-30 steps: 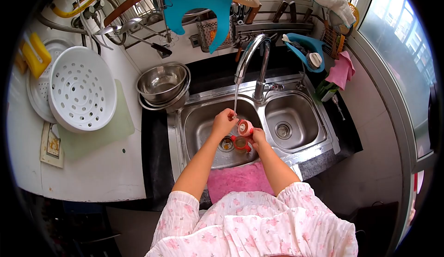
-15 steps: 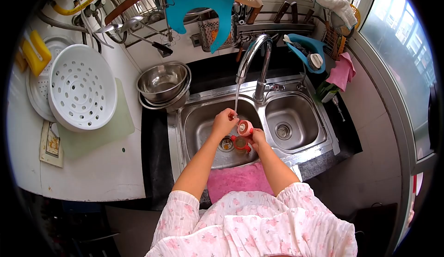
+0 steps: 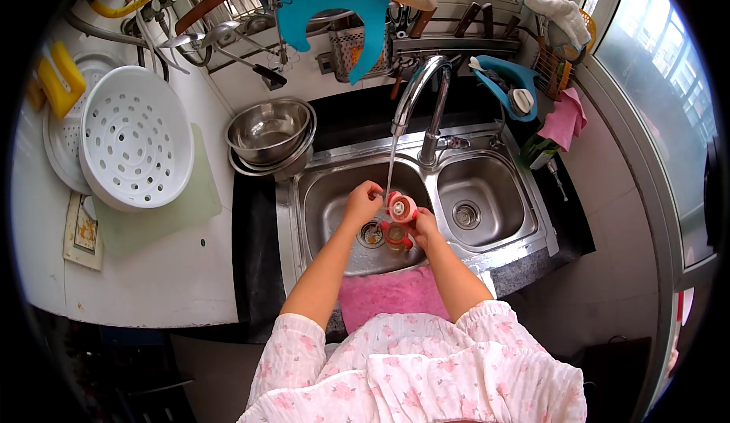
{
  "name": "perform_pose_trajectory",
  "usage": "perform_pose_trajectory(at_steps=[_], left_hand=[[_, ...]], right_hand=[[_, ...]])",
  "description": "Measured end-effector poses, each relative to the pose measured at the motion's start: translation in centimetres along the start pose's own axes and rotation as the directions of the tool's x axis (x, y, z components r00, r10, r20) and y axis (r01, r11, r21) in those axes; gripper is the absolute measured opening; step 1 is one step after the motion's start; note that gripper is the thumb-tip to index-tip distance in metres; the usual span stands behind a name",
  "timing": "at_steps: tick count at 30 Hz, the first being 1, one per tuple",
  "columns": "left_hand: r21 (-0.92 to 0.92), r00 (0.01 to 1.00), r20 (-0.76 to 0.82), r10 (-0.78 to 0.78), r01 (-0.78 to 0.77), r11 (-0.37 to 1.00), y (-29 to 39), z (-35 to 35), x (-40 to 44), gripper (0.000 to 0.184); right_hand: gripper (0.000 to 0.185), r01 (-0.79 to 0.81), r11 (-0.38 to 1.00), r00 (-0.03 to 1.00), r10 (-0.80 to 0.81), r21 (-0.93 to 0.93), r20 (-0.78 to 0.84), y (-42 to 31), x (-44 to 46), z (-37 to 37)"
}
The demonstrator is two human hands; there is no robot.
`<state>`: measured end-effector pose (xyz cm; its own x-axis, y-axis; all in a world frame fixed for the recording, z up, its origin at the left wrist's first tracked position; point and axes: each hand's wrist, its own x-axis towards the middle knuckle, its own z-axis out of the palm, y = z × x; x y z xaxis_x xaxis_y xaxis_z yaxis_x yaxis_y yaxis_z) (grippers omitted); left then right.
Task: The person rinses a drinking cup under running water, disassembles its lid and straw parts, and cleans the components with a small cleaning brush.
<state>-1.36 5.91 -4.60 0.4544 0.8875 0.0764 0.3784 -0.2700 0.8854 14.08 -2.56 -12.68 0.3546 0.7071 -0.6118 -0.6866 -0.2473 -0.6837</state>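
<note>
Over the left sink basin [image 3: 323, 221], my right hand [image 3: 425, 227] holds a pink-and-red cap [image 3: 401, 208] with a white centre. Just below the cap, against the same hand, is a clear cup with red handles [image 3: 396, 234]. My left hand [image 3: 366, 197] is closed, its fingers pinched beside the water stream; what they hold is too small to make out. Water runs from the chrome faucet [image 3: 417, 88] down between my left hand and the cap.
Stacked steel bowls [image 3: 268, 131] stand left of the sink. The right basin [image 3: 477, 193] adjoins the left one. A pink cloth [image 3: 391, 297] covers the front edge. A white colander [image 3: 137, 138] leans at the left, and a blue holder [image 3: 506, 88] sits behind the right basin.
My left hand has shifted slightly left, away from the cap. The cap has turned a little and now sits closer to the water stream.
</note>
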Motion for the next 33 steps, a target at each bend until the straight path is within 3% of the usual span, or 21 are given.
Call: perform_pose_trajectory(at_steps=[5,7,10,14,17,22,26,28,31,32,33], left_hand=[[-0.030,0.999,0.032,0.035,-0.034,0.999,-1.2,0.3,-0.9,0.018],[0.104,0.997,-0.022,0.072,-0.069,0.992,1.7,0.0,-2.0,0.021],[0.137,0.996,-0.082,0.029,-0.018,0.990,1.4,0.4,-2.1,0.021],[0.122,0.992,-0.098,0.084,-0.072,0.990,0.9,0.2,-1.3,0.020],[0.049,0.978,-0.198,0.065,-0.056,0.997,1.2,0.7,-1.2,0.020],[0.029,0.960,-0.281,0.018,-0.010,1.000,0.5,1.8,-0.9,0.017],[0.057,0.969,-0.247,0.025,-0.011,0.998,-1.5,2.6,-0.9,0.016],[-0.216,0.988,-0.137,-0.074,0.043,0.976,-2.2,2.7,-0.9,0.017],[-0.271,0.994,-0.039,-0.101,0.086,0.959,-1.9,2.2,-1.0,0.024],[-0.272,0.994,-0.040,-0.101,0.086,0.958,-1.6,2.1,-1.2,0.024],[-0.084,0.997,-0.083,-0.004,-0.003,0.996,-0.1,1.4,-1.8,0.028]], right_hand=[[0.015,-0.020,0.999,0.989,0.013,0.048,0.150,-0.9,-1.0,1.3],[0.015,-0.052,0.999,0.976,0.049,0.011,0.213,-1.1,-1.2,2.0],[0.013,-0.048,0.999,0.944,0.037,0.026,0.328,-1.1,-1.4,3.1],[0.012,-0.016,0.998,0.938,-0.007,0.065,0.346,-1.9,-2.3,4.5],[0.012,0.016,0.997,0.933,-0.040,0.071,0.357,-2.2,-2.3,4.8],[0.013,0.035,0.998,0.963,-0.046,0.046,0.266,-2.2,-2.6,4.7],[0.013,0.053,0.998,0.973,-0.056,0.020,0.223,-3.0,-3.0,3.9],[0.016,0.055,0.991,0.980,-0.031,-0.124,0.195,-3.9,-3.1,3.7],[0.016,0.042,0.989,0.976,-0.011,-0.139,0.219,-4.6,-3.2,3.8],[0.015,0.045,0.987,0.975,-0.010,-0.152,0.224,-4.5,-2.6,3.6],[0.015,0.045,0.987,0.974,-0.009,-0.154,0.225,-4.6,-2.6,3.7]])
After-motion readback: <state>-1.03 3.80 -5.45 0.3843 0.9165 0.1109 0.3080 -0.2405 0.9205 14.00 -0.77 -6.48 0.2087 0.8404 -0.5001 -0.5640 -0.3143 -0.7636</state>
